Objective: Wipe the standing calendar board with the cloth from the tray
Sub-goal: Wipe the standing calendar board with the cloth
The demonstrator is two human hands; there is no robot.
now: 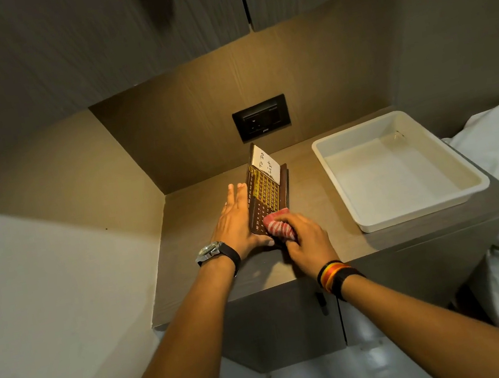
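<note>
Right hand [308, 240] closed around a bunched red-and-white striped cloth [277, 227], pressing it on the lower face of the calendar board [264, 194]. Board stands tilted on the table [207, 261], white "To Do List" note [265, 163] at its top. Left hand [235, 221] flat, fingers spread, braced against the board's left edge, just beside the right hand. White tray [410, 211] well right of both hands. Watch [210, 250] on left wrist, striped band [335, 275] on right.

Dim, warm light falls from under the cabinet [116, 29] onto the back panel [255, 72], foreground in shadow, edges bowed by the wide lens, slightly soft
</note>
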